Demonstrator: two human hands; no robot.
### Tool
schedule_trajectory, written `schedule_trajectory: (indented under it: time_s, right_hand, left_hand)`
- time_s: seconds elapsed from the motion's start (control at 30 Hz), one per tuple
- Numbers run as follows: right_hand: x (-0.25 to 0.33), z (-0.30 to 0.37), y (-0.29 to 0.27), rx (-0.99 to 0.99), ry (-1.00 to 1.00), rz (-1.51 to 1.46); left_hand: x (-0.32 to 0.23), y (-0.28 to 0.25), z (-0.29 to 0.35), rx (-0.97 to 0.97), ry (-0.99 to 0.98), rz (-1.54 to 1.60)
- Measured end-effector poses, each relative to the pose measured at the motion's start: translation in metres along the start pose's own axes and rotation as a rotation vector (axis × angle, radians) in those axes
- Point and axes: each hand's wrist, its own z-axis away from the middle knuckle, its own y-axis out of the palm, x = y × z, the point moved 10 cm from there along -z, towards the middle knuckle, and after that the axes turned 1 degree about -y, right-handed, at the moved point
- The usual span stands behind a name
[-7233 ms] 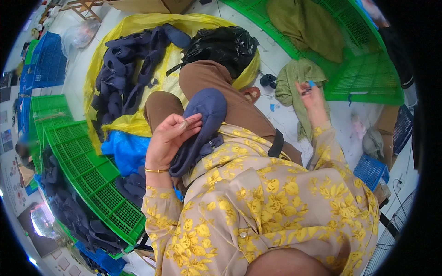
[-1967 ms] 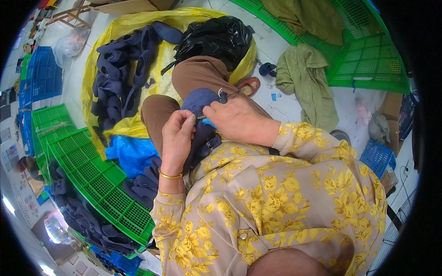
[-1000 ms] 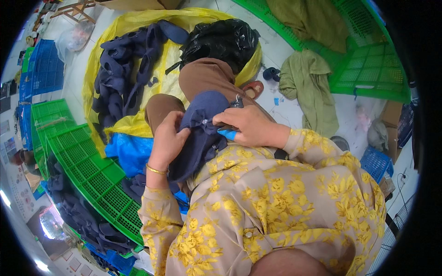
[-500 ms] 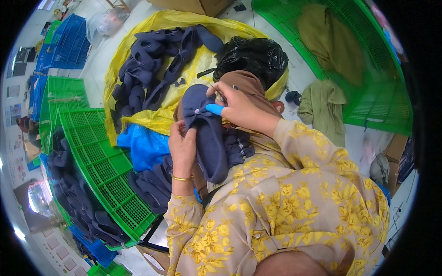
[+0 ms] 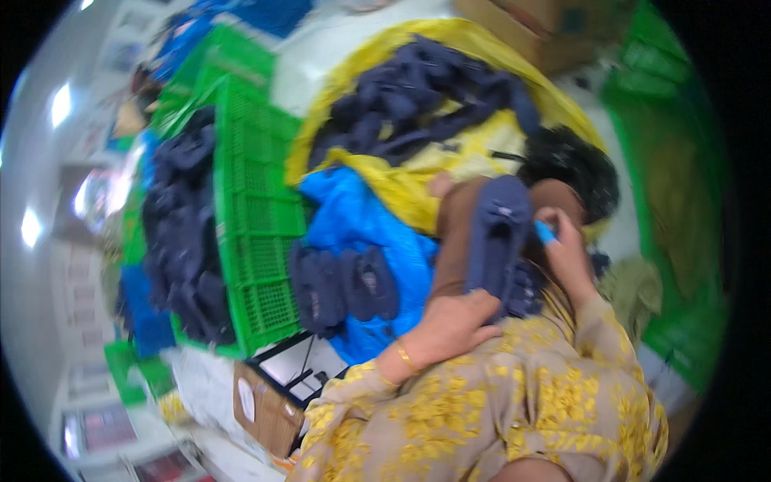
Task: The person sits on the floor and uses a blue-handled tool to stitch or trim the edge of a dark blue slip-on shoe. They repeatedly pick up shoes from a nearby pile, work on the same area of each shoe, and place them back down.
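Note:
A navy fabric shoe point(image 5: 482, 257) lies lengthwise over my brown-trousered lap, toe pointing away, with a small light spot on its front. My left hand point(image 5: 459, 323), a gold bangle at its wrist, is closed round the heel end. To the right of the shoe and apart from it is my right hand point(image 5: 564, 249), blue wrapping on its thumb. Its fingers are curled together in a pinch; blur hides anything between them. More navy shoes point(image 5: 526, 291) rest in my lap between the held shoe and my right forearm.
A yellow sack point(image 5: 385, 193) full of navy shoes lies open ahead, beside a black plastic bag point(image 5: 574, 173). At left, navy shoes point(image 5: 345, 289) sit on blue plastic point(image 5: 409, 257) near a green crate point(image 5: 261, 225). Another green crate point(image 5: 683, 241) stands at right.
The view has swung left and blurred. My left hand has slid from the shoe's middle to its heel. My right hand has left the shoe's front and moved off to its right.

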Motion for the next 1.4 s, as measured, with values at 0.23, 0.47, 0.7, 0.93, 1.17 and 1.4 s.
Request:
schedule_trajectory:
  time_s: [0.23, 0.47, 0.7, 0.93, 1.17, 1.4]
  right_hand:
    - [-0.027, 0.005, 0.008, 0.056, 0.200, -0.182]
    - [-0.034, 0.009, 0.008, 0.068, 0.281, -0.326]
    - [-0.042, 0.009, 0.003, 0.006, 0.249, -0.357]
    - [-0.029, 0.004, -0.031, -0.145, -0.034, 0.060]
    - [-0.005, 0.006, -0.007, -0.102, -0.198, 0.515]
    - [0.005, -0.005, 0.015, -0.063, -0.278, 0.563]
  left_hand:
    - [0.067, -0.095, 0.050, -0.545, -0.239, 0.449]
    - [0.149, -0.331, 0.193, -1.330, -0.559, -0.401]
    - [0.200, -0.349, 0.189, -1.354, -0.514, -0.025]
    - [0.346, -0.051, 0.111, -0.714, -0.826, 0.253]
    - [0.446, 0.139, 0.196, -0.286, -1.300, 0.215]
    - [0.496, 0.164, 0.216, -0.385, -1.374, 0.397]
